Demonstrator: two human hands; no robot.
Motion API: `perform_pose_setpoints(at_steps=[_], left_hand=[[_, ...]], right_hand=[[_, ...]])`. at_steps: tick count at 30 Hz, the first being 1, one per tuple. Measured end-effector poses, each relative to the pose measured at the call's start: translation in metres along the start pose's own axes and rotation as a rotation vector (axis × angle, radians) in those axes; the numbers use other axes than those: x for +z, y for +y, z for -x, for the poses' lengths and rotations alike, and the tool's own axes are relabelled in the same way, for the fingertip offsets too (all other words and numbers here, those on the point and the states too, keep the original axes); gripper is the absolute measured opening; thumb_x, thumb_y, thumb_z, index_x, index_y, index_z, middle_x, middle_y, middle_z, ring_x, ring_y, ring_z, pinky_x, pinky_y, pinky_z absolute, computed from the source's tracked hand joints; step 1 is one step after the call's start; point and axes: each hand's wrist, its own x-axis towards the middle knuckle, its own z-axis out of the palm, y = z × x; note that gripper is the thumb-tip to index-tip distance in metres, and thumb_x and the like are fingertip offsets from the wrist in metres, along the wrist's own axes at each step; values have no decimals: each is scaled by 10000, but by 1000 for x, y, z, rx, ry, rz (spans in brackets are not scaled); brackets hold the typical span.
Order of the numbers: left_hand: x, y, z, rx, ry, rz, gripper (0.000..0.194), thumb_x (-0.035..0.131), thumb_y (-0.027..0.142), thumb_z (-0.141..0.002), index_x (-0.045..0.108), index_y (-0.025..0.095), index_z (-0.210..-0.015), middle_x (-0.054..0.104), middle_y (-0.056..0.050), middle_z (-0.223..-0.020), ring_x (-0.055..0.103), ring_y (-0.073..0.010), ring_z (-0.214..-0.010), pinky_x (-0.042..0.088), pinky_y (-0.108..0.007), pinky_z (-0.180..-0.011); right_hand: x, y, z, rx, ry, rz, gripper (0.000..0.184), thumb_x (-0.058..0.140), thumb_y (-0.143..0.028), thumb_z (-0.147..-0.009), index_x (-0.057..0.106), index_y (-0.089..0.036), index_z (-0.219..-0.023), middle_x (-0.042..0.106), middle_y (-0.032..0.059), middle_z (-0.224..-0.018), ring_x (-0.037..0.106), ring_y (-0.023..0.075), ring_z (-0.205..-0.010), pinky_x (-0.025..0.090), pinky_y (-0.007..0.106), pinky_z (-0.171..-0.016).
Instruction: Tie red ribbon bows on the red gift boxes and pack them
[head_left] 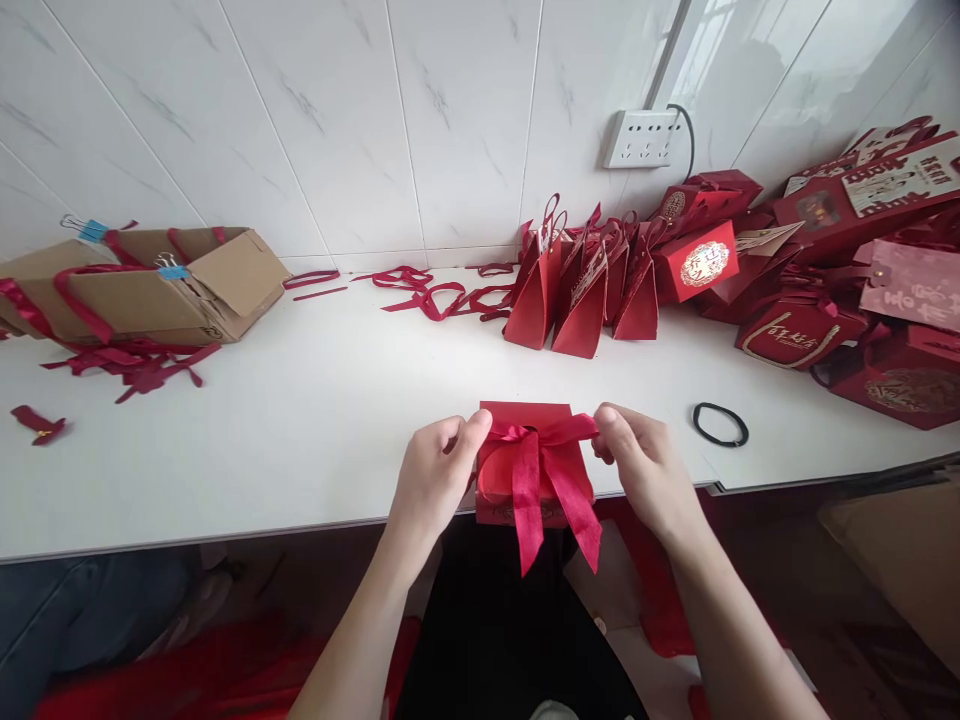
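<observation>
A small red gift box (525,412) sits at the front edge of the white table (300,430). A red ribbon bow (541,470) lies tied across its top, two tails hanging over the edge. My left hand (435,475) pinches the bow's left loop. My right hand (646,465) pinches the right loop. Both hands are closed on the ribbon, one on each side of the box.
A row of red paper gift bags (581,295) stands at the back. More red boxes and bags (847,250) pile up at the right. A cardboard box (142,285) with ribbons and clips sits at the left. Loose ribbons (431,295) and a black hair tie (720,424) lie on the table.
</observation>
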Motion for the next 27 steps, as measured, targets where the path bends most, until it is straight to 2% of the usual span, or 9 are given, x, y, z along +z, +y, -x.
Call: perform_pose_setpoints(at_steps=[3,9,17,20,22,24,25,26,27], left_hand=[[3,4,-2,-4,-2,-20,504,500,470,-851,190,190,-570,168,40,-542,189,-92,-485,173,-249,-459],[11,-2,-1,78,66,60,410,462,321,-883,207,189,-590,192,39,-556,196,-97,-504,197,-240,-456],[22,-6,2,101,133,86,378,416,277,-893,190,196,-602,179,38,-552,193,-102,-494,200,-245,-447],[18,-7,-1,68,101,109,385,429,297,-882,192,195,-597,179,38,-556,198,-100,-495,212,-241,-453],[12,-8,-1,34,31,119,400,440,367,-883,221,195,-596,208,36,-566,237,-103,-506,246,-238,-468],[8,-7,-1,36,29,111,362,456,445,-873,333,201,-636,318,27,-613,350,-116,-563,327,-237,-522],[7,-6,0,63,73,99,313,477,466,-861,406,205,-702,400,16,-682,426,-129,-639,380,-241,-586],[7,-4,1,105,133,83,264,505,469,-847,462,212,-803,475,0,-794,488,-147,-757,420,-251,-683],[8,-2,3,151,190,64,253,534,457,-837,487,222,-917,516,-16,-935,514,-165,-898,431,-267,-794]], right_hand=[[6,-2,0,79,-36,-73,562,430,-645,-851,290,-198,-542,254,-37,-538,238,86,-502,207,237,-444],[12,5,3,60,-53,-348,453,516,-504,-872,375,-189,-580,346,-37,-565,326,86,-526,302,219,-486],[26,13,12,172,51,-594,427,567,-450,-858,351,-201,-586,306,-63,-529,240,69,-448,275,213,-418],[21,19,8,177,-3,-549,409,539,-448,-875,361,-203,-601,365,-50,-538,339,81,-460,363,217,-452],[11,23,6,63,49,-450,335,491,-456,-897,462,-199,-685,490,-7,-649,497,120,-583,461,243,-553],[-1,21,6,-150,234,-313,289,422,-470,-923,557,-215,-939,583,65,-915,598,189,-853,521,310,-705],[-5,18,8,-271,305,-213,331,391,-478,-932,544,-229,-1087,575,99,-1063,587,223,-1000,523,354,-788],[-8,14,10,-390,317,-89,394,371,-490,-938,505,-233,-1206,544,128,-1187,549,252,-1121,507,399,-866],[-8,9,13,-502,254,55,463,363,-506,-939,464,-219,-1288,512,152,-1273,506,277,-1203,469,450,-946]])
